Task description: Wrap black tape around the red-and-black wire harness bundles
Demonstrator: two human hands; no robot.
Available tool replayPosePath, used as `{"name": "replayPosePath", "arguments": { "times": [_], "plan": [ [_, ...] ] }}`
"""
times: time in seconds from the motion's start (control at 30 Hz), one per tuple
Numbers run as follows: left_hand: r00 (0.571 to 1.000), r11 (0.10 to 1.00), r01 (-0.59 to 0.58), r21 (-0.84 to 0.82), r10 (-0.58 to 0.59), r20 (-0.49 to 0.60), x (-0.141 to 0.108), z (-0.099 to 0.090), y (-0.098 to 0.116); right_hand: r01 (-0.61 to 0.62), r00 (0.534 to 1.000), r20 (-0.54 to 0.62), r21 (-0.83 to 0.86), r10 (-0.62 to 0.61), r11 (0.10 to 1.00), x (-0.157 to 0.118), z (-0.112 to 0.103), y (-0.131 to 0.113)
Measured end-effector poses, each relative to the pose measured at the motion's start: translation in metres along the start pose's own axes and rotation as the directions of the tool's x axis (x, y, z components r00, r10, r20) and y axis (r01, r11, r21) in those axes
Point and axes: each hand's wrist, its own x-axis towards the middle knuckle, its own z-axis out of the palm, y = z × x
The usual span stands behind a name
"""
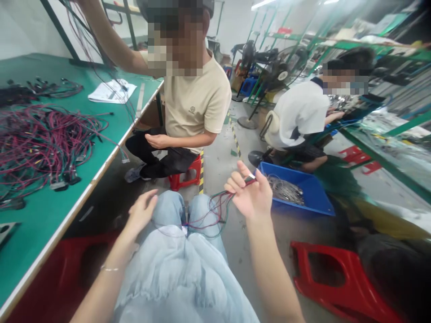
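Observation:
My right hand (252, 195) is raised beyond my right knee, its fingers closed on a wire harness (220, 211) of thin red, green and dark wires. A small white piece (252, 176) shows between the thumb and fingers; its kind is unclear. From that hand the harness hangs in loose loops down over my lap. My left hand (143, 210) is above my left knee with its fingers loosely stretched and nothing visible in them. A tangled pile of red and black wire harnesses (50, 148) with connectors lies on the green table to my left.
The green table (37, 251) has a pale edge along my left side. A co-worker (198, 98) sits ahead on a red stool (186, 175), one arm raised towards hanging wires. On the right are a blue bin (316, 197) of cables, another seated person (296, 112) and a red stool (340, 287).

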Motion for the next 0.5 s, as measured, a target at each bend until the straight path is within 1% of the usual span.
{"name": "replayPosePath", "arguments": {
  "times": [0.03,0.07,0.1,0.13,0.17,0.2,0.23,0.27,0.3,0.33,0.37,0.4,0.43,0.5],
  "plan": [
    [0.988,0.994,-0.102,-0.037,0.106,0.112,-0.006,0.009,0.017,-0.028,0.999,0.041,0.000,0.028,1.000,0.002,0.008,0.006],
    [0.959,0.977,-0.190,-0.094,0.205,0.194,-0.014,0.017,0.036,-0.057,0.996,0.074,0.002,0.057,0.998,0.005,0.016,0.012],
    [0.917,0.953,-0.275,-0.129,0.300,0.264,-0.021,0.024,0.056,-0.086,0.992,0.098,0.006,0.085,0.996,0.007,0.022,0.018],
    [0.862,0.925,-0.339,-0.172,0.379,0.337,-0.029,0.030,0.073,-0.113,0.987,0.114,0.012,0.111,0.994,0.009,0.028,0.022],
    [0.799,0.899,-0.367,-0.238,0.436,0.414,-0.037,0.036,0.088,-0.130,0.984,0.123,0.017,0.127,0.991,0.010,0.032,0.026],
    [0.746,0.892,-0.338,-0.299,0.448,0.494,-0.043,0.040,0.099,-0.133,0.984,0.124,0.013,0.131,0.991,0.010,0.035,0.028],
    [0.709,0.897,-0.258,-0.359,0.428,0.560,-0.049,0.043,0.106,-0.131,0.985,0.113,-0.007,0.131,0.991,0.009,0.036,0.030],
    [0.689,0.896,-0.148,-0.419,0.397,0.606,-0.052,0.045,0.110,-0.124,0.987,0.094,-0.048,0.128,0.991,0.007,0.034,0.030],
    [0.683,0.877,-0.028,-0.480,0.368,0.631,-0.054,0.045,0.110,-0.118,0.989,0.072,-0.111,0.126,0.987,0.005,0.030,0.030],
    [0.693,0.831,0.076,-0.551,0.353,0.628,-0.054,0.043,0.109,-0.140,0.988,0.041,-0.200,0.151,0.970,0.003,0.023,0.030],
    [0.716,0.763,0.147,-0.629,0.356,0.600,-0.051,0.038,0.107,-0.161,0.984,0.024,-0.296,0.176,0.941,0.001,0.013,0.031],
    [0.749,0.684,0.180,-0.707,0.371,0.549,-0.048,0.031,0.105,-0.192,0.977,0.012,-0.397,0.214,0.897,0.000,0.001,0.032],
    [0.792,0.602,0.180,-0.778,0.381,0.478,-0.043,0.021,0.105,-0.223,0.970,-0.025,-0.499,0.243,0.837,0.000,-0.012,0.034],
    [0.885,0.450,0.126,-0.884,0.351,0.305,-0.035,-0.005,0.109,-0.319,0.944,-0.169,-0.686,0.283,0.654,0.000,-0.036,0.040]
  ]
}}
